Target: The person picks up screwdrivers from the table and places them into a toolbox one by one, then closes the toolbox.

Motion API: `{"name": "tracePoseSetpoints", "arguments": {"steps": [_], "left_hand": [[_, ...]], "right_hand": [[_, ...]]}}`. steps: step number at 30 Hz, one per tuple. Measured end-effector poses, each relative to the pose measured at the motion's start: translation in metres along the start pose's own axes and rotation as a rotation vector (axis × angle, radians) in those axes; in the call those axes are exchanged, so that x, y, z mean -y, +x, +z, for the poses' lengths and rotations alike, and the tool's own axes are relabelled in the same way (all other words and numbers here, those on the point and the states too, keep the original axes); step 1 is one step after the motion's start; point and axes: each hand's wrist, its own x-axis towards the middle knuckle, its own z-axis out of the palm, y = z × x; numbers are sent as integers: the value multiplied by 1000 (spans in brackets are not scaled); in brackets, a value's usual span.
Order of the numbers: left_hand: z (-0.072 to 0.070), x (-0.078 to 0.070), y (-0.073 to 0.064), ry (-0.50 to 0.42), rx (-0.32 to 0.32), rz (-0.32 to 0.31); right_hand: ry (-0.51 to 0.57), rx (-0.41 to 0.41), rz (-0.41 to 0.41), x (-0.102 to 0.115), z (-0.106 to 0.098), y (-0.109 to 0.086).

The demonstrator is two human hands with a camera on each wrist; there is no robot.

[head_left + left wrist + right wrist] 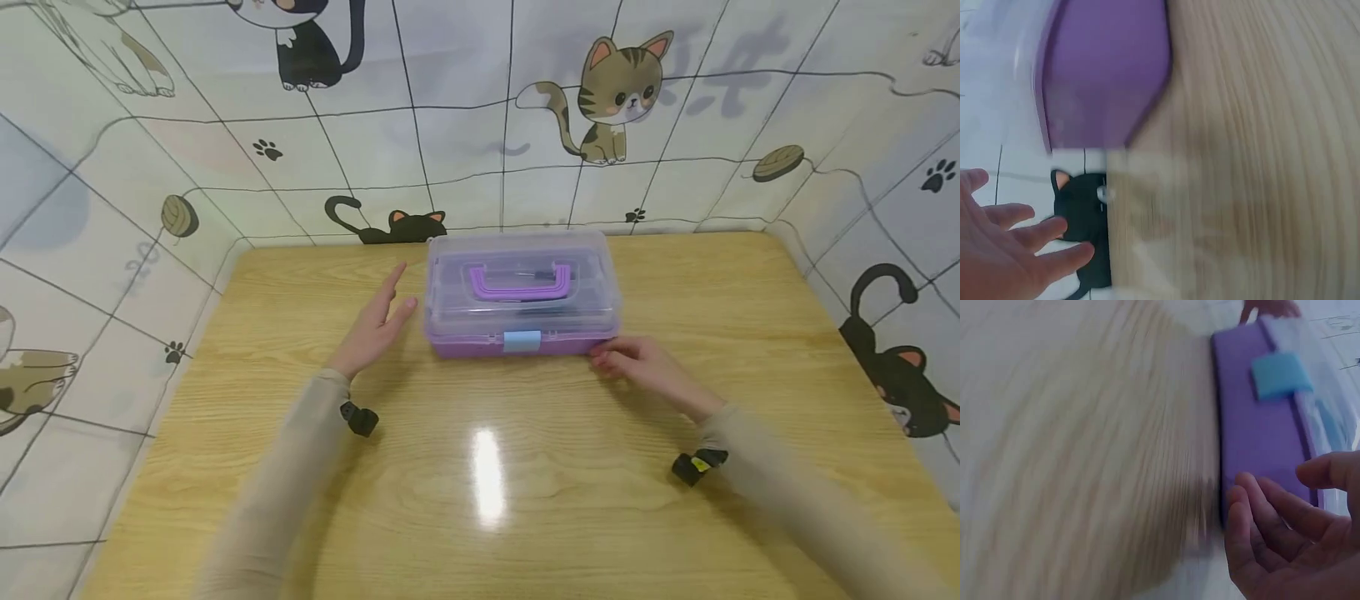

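Note:
A lidded plastic box [522,293] stands at the far side of the table, with a purple base, a clear lid, a purple carrying handle [521,292] folded on top and a light-blue latch [522,341] at the front. To its left is my left hand [372,327], fingers spread and apart from the box. My right hand [637,367] is at the front right corner, its fingers loosely bent and close against the purple base [1260,437]; whether they touch it I cannot tell. Dark slim items inside show faintly through the lid.
The wooden table [555,500] ends at a white cloth [465,175] printed with cats and lines, which hangs behind and at both sides. The box stands close to the back edge. A bright light reflection lies on the wood in front.

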Motion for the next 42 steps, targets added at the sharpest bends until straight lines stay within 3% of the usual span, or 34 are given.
{"name": "tracePoseSetpoints", "arguments": {"steps": [4, 7, 10, 13, 16, 18, 21, 28, 38, 42], "left_hand": [[-13, 26, -1, 310, -28, -46], [-27, 34, -1, 499, -42, -106], [-40, 38, -1, 611, -69, -163], [-50, 39, 0, 691, -95, -226], [-57, 39, -1, 721, -99, -277], [-61, 39, -2, 725, -95, -301], [-64, 38, -3, 716, -87, -317], [-66, 34, -6, 698, -90, -330], [-64, 39, -11, 735, -62, -348], [-67, 37, -14, 744, -79, -351]], "right_hand": [[-242, -118, 34, -3, -41, -14], [-304, -193, 47, 4, -71, -16], [-373, -237, 43, 11, -94, -13], [-463, -263, -16, 15, -108, -8], [-590, -328, -118, 14, -115, -1], [-670, -367, -141, 13, -117, 3], [-777, -384, -94, 12, -118, 6], [-915, -304, 69, 12, -123, 6], [-989, -276, 121, 7, -132, 4], [-976, -275, 117, 6, -134, 3]]}}
